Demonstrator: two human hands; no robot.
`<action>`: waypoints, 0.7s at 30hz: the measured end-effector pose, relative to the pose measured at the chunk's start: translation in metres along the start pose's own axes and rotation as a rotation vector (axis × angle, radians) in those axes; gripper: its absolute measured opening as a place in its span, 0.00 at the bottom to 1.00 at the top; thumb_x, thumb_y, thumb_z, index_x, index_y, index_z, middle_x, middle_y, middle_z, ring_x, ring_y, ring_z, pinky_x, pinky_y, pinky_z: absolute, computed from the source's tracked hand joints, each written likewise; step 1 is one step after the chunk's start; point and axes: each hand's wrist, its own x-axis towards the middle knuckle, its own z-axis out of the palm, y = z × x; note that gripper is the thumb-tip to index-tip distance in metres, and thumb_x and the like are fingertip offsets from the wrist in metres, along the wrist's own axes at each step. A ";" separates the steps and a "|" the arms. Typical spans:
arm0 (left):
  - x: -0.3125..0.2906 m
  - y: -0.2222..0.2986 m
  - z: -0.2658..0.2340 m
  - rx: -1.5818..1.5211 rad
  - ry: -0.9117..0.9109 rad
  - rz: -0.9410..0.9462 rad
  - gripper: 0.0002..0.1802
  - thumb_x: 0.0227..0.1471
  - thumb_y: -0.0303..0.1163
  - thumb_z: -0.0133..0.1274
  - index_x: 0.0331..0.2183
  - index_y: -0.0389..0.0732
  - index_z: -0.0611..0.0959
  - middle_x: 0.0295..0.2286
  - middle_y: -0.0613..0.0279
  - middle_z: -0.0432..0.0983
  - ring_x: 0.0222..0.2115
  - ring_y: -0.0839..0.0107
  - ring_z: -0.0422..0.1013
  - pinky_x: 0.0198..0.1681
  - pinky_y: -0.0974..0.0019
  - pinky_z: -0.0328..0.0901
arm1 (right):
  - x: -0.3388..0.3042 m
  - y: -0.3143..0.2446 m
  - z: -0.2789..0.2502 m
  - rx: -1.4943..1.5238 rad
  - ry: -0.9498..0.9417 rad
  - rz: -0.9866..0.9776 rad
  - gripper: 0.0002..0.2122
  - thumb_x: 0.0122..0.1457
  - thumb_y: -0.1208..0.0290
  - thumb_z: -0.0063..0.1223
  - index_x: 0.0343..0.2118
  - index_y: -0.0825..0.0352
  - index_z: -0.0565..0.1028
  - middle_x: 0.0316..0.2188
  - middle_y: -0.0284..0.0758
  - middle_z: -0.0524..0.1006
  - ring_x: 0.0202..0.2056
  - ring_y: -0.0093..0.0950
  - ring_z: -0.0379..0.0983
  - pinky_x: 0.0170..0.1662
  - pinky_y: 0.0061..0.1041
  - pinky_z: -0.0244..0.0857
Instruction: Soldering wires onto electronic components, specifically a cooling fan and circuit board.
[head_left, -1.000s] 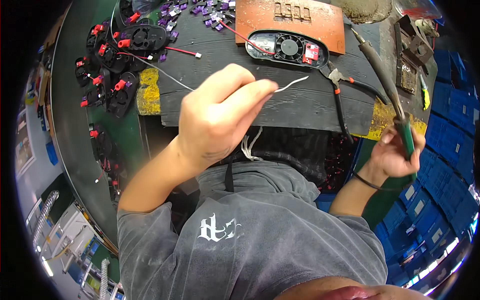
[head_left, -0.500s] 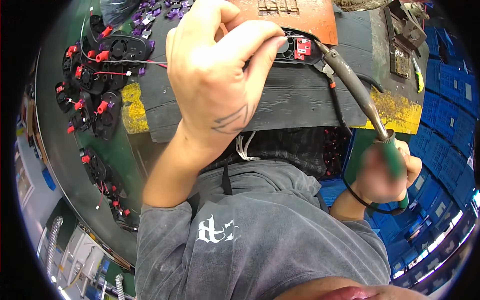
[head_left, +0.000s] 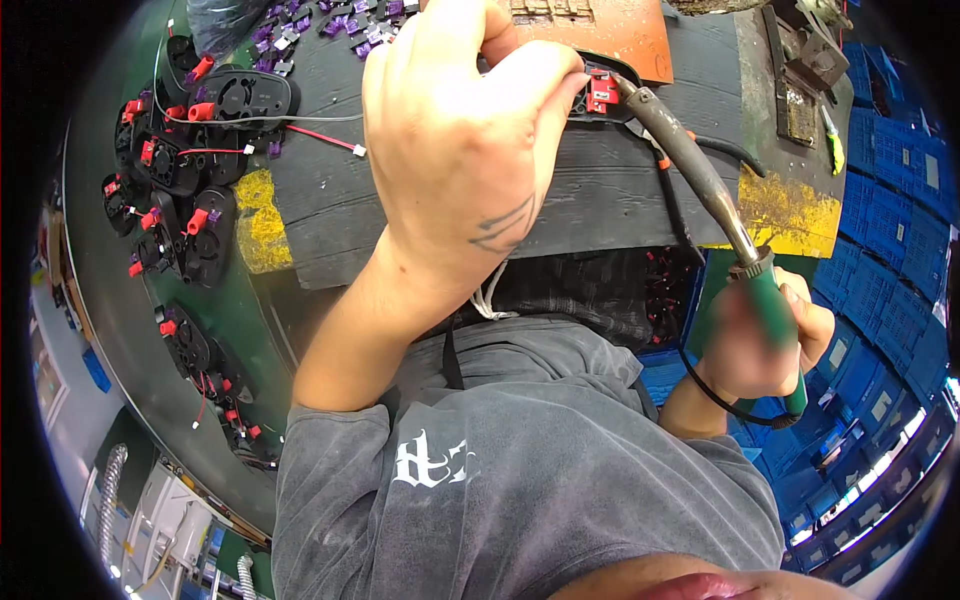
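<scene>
My left hand (head_left: 460, 130) is closed in a pinch over the bench, its fingertips beside a black oval housing (head_left: 610, 68). A thin grey solder wire (head_left: 300, 119) runs in from the left to this hand; its end at the fingertips is hidden. My right hand (head_left: 765, 335) is wrapped round the green handle of a soldering iron (head_left: 690, 165). The iron's tip reaches a small red part (head_left: 602, 92) on the housing and seems to touch it. My left hand covers much of the housing.
Several black housings with red parts (head_left: 235, 95) lie at the left. Purple pieces (head_left: 345, 25) are scattered behind. An orange-brown board (head_left: 620, 35) is at the back. A metal fixture (head_left: 805, 70) and a yellow-green-handled tool (head_left: 833, 145) lie right, near blue crates (head_left: 890, 230).
The soldering iron's tip has moved left onto the red part. My left hand has shifted right, closer to it, uncovering a red lead with a white connector.
</scene>
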 end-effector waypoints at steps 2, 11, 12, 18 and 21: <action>0.002 0.002 -0.001 -0.003 0.013 0.001 0.09 0.32 0.24 0.65 0.24 0.43 0.83 0.22 0.62 0.64 0.22 0.64 0.63 0.26 0.63 0.55 | -0.001 0.000 0.001 -0.004 0.010 0.002 0.18 0.56 0.60 0.44 0.39 0.74 0.69 0.26 0.53 0.73 0.20 0.34 0.72 0.22 0.27 0.69; 0.003 0.002 0.000 -0.011 0.006 -0.003 0.10 0.33 0.25 0.65 0.25 0.42 0.83 0.23 0.61 0.65 0.23 0.63 0.64 0.27 0.63 0.57 | -0.002 0.000 0.003 -0.020 0.026 -0.005 0.18 0.55 0.60 0.44 0.39 0.73 0.69 0.26 0.53 0.73 0.20 0.34 0.71 0.22 0.26 0.69; 0.003 0.002 0.000 -0.012 0.005 -0.003 0.10 0.33 0.25 0.65 0.25 0.42 0.83 0.23 0.61 0.65 0.23 0.63 0.64 0.27 0.63 0.57 | -0.002 0.000 0.003 -0.021 0.015 -0.006 0.18 0.55 0.61 0.44 0.39 0.73 0.69 0.26 0.53 0.73 0.20 0.34 0.71 0.22 0.26 0.69; 0.002 0.003 0.000 -0.013 -0.002 -0.005 0.10 0.33 0.26 0.64 0.25 0.42 0.83 0.23 0.60 0.65 0.23 0.62 0.64 0.28 0.62 0.57 | -0.003 -0.001 0.002 -0.023 0.009 -0.007 0.18 0.56 0.61 0.43 0.39 0.73 0.68 0.26 0.53 0.73 0.20 0.34 0.72 0.23 0.26 0.69; 0.002 0.003 0.001 -0.018 -0.012 -0.012 0.10 0.33 0.26 0.64 0.25 0.43 0.83 0.23 0.60 0.65 0.24 0.62 0.64 0.28 0.62 0.57 | -0.005 0.000 0.002 -0.019 0.025 0.001 0.18 0.56 0.61 0.43 0.39 0.74 0.68 0.26 0.53 0.73 0.20 0.34 0.72 0.23 0.26 0.69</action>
